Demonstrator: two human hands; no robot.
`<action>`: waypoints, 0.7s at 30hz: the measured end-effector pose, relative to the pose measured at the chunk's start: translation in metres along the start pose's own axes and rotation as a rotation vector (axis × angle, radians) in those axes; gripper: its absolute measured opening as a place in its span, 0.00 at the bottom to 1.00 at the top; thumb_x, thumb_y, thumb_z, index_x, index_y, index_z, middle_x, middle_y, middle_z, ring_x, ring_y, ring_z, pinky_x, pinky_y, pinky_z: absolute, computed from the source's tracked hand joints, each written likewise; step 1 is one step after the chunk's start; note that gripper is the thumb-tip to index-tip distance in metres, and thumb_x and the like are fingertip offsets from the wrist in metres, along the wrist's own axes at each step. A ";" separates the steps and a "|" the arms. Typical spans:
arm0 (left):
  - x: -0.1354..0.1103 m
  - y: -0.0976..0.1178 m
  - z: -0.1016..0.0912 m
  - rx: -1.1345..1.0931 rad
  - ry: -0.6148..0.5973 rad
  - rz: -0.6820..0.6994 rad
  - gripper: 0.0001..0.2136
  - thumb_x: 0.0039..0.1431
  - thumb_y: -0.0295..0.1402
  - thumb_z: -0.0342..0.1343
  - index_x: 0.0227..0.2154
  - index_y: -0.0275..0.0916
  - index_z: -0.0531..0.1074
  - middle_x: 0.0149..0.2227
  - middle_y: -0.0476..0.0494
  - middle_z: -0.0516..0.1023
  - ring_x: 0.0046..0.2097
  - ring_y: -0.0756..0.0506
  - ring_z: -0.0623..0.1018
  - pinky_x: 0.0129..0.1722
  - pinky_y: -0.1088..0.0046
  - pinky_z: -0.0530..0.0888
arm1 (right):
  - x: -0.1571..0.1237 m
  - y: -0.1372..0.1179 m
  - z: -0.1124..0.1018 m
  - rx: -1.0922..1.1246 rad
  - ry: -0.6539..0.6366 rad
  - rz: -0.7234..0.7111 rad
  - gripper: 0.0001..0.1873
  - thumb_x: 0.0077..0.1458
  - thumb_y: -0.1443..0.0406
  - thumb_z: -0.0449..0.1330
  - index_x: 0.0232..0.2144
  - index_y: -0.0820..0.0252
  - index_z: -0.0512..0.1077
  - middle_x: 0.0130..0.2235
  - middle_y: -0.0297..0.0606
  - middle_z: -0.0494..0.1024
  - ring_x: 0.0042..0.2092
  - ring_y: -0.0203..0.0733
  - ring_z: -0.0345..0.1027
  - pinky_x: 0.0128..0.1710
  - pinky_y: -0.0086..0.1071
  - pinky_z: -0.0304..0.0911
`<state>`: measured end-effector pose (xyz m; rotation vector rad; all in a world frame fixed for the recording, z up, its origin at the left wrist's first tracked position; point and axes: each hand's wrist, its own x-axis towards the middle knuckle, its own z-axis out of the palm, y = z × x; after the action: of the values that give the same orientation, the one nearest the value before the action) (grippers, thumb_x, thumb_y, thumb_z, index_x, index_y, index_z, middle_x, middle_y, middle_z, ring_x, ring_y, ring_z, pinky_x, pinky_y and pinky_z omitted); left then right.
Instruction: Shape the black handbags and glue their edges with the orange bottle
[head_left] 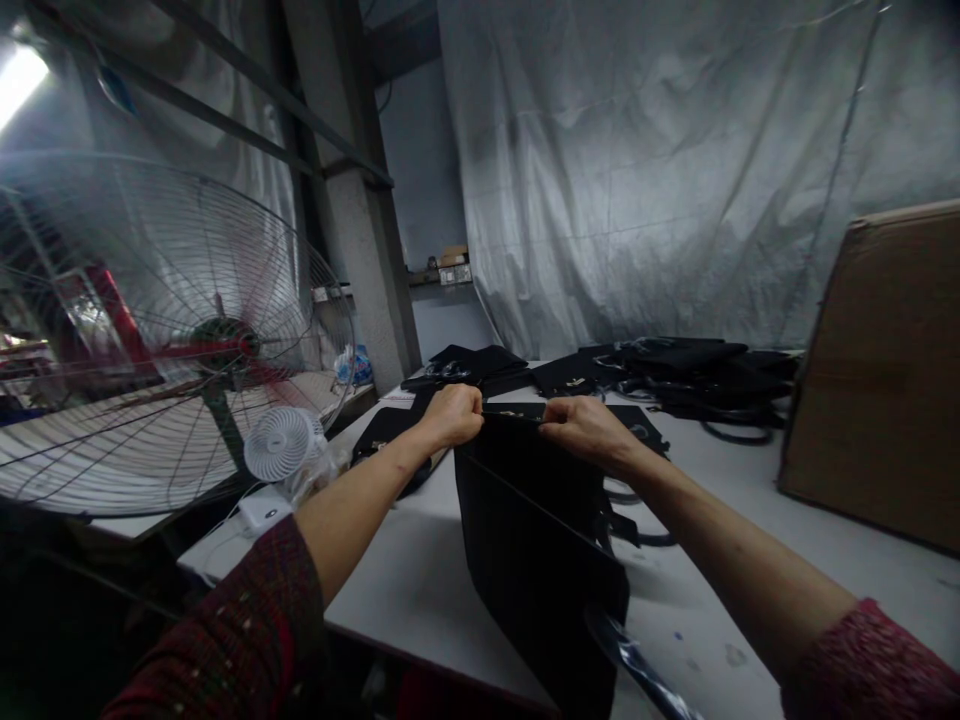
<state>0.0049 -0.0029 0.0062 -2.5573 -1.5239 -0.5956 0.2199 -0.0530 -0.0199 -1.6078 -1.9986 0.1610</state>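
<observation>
A black handbag (536, 560) stands tilted at the table's front edge, its top parted so that the dark inside shows. My left hand (454, 413) is closed on the far top rim of the bag at its left end. Further right along that same rim, my right hand (581, 425) pinches the edge between thumb and fingers. Between the two hands a small metal fitting shows on the rim. A handle wrapped in clear plastic (637, 665) hangs from the near side of the bag.
Several black bags (682, 370) lie piled at the back of the white table (405, 575). A cardboard box (877, 370) stands at the right. To the left are a small white fan (281, 443) and a large caged fan (217, 340). Silvery sheeting (637, 170) hangs behind.
</observation>
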 end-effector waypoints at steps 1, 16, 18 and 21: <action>0.000 0.000 0.000 -0.001 -0.001 -0.004 0.03 0.45 0.28 0.56 0.23 0.38 0.74 0.26 0.47 0.77 0.30 0.47 0.73 0.30 0.74 0.65 | 0.003 -0.002 -0.002 -0.023 -0.017 0.001 0.08 0.47 0.63 0.56 0.27 0.58 0.76 0.25 0.34 0.75 0.30 0.38 0.67 0.28 0.28 0.54; 0.004 0.007 -0.002 -0.058 -0.043 0.082 0.02 0.47 0.29 0.58 0.24 0.38 0.74 0.27 0.49 0.76 0.30 0.48 0.73 0.29 0.75 0.64 | 0.012 -0.028 -0.005 -0.269 -0.115 -0.047 0.11 0.49 0.61 0.56 0.29 0.56 0.78 0.31 0.41 0.78 0.35 0.44 0.70 0.29 0.31 0.54; 0.008 0.013 -0.001 -0.085 -0.062 0.189 0.02 0.47 0.29 0.58 0.25 0.38 0.75 0.27 0.49 0.76 0.31 0.49 0.73 0.29 0.76 0.64 | 0.005 -0.021 -0.014 -0.280 -0.134 -0.022 0.11 0.50 0.60 0.56 0.29 0.55 0.78 0.30 0.40 0.78 0.34 0.43 0.70 0.28 0.30 0.53; 0.016 0.023 0.006 -0.102 -0.082 0.289 0.02 0.47 0.27 0.57 0.25 0.37 0.75 0.27 0.48 0.76 0.31 0.49 0.73 0.30 0.76 0.65 | 0.002 -0.009 -0.023 -0.288 -0.179 0.028 0.12 0.50 0.57 0.57 0.29 0.56 0.77 0.28 0.38 0.77 0.31 0.42 0.69 0.26 0.30 0.53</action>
<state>0.0330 0.0011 0.0093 -2.8390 -1.1376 -0.5492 0.2236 -0.0596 0.0040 -1.8564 -2.2166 0.0286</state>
